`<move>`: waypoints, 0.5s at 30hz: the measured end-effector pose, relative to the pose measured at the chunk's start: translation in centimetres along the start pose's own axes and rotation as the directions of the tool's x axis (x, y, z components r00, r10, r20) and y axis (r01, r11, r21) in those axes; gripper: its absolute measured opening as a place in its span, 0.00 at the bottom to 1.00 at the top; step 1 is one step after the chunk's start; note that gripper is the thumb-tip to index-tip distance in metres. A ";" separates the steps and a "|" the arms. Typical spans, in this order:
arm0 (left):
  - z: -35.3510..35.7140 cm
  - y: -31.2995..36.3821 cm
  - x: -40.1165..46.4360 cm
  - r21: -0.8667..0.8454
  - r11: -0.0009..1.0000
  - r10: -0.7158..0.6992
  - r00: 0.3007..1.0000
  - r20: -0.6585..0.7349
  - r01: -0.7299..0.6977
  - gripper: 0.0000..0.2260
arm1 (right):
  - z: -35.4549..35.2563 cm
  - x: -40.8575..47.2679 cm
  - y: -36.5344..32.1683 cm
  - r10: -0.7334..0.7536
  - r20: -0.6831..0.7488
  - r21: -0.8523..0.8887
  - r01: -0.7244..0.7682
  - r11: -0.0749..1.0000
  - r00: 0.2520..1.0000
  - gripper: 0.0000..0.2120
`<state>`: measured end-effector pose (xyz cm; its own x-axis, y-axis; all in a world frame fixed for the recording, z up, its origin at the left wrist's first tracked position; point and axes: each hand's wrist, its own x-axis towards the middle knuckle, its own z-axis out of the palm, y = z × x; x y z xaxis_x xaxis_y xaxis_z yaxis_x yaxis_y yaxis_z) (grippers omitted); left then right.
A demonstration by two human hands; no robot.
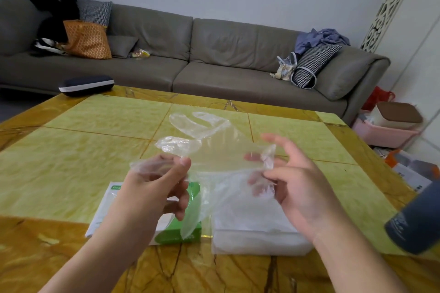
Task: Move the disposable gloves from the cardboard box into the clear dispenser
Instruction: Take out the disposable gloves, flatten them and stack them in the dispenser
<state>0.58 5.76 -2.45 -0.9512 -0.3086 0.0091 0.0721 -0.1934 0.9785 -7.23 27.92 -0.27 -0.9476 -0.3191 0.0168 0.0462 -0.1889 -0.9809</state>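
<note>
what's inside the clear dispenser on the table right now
The clear dispenser shows a pale, whitish mass through its walls, probably stacked gloves. The held gloves and right hand cover its top, so how full it is cannot be seen.

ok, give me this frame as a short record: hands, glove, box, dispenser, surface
left hand: pinches one end of the clear gloves, held above the table
right hand: pinches the other end, fingers partly spread
clear gloves: stretched between both hands, in the air
cardboard box: green and white, on the table under the left hand
clear dispenser: right of the box, white contents inside
table: yellow-green stone top
</note>
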 end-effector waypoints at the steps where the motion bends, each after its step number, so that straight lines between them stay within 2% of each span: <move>1: 0.0 -0.1 0.1 -0.028 0.999 -0.025 1.000 -0.010 0.024 0.10 | -0.5 0.0 -0.3 -0.048 0.071 0.038 0.045 0.998 0.996 0.36; 3: 0.0 0.0 0.3 -0.099 0.991 -0.092 0.995 -0.030 0.089 0.09 | -1.3 0.0 -0.6 -0.142 0.233 0.015 0.143 0.990 0.962 0.41; 5: -0.1 0.0 0.5 -0.176 0.973 -0.157 0.987 -0.026 0.150 0.07 | -1.8 0.0 -0.5 -0.215 0.342 -0.134 0.274 0.952 0.915 0.40; 6: 0.0 0.0 0.5 -0.207 0.962 -0.185 0.983 -0.016 0.177 0.07 | -2.1 0.0 -0.3 -0.253 0.364 -0.254 0.357 0.899 0.896 0.39; 8: 0.0 0.2 0.3 -0.247 0.940 -0.239 0.971 0.015 0.235 0.07 | -2.2 0.0 0.1 -0.347 0.361 -0.526 0.496 0.691 0.866 0.32; 10: 0.2 0.3 0.1 -0.244 0.926 -0.281 0.958 0.059 0.287 0.08 | -2.0 0.0 0.1 -0.459 0.308 -0.695 0.527 0.489 0.833 0.21; 11: 0.5 0.5 -0.1 -0.231 0.923 -0.293 0.952 0.093 0.307 0.09 | -1.8 0.0 -0.1 -0.504 0.269 -0.717 0.520 0.464 0.821 0.15; 13: 0.9 0.8 -0.3 -0.264 0.908 -0.290 0.943 0.160 0.324 0.08 | -1.8 -0.1 -0.5 -0.552 0.208 -0.664 0.531 0.527 0.808 0.07; 15: 0.5 1.3 -0.5 -0.390 0.861 -0.250 0.939 0.236 0.327 0.09 | -1.8 -0.4 -1.3 -0.495 0.116 -0.440 0.491 0.752 0.861 0.04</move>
<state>0.96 6.16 -1.05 -0.9821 -0.0218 -0.1873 -0.1319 -0.6305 0.7649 -7.48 30.00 0.65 -0.8023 -0.2891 0.5223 -0.5697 0.1095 -0.8145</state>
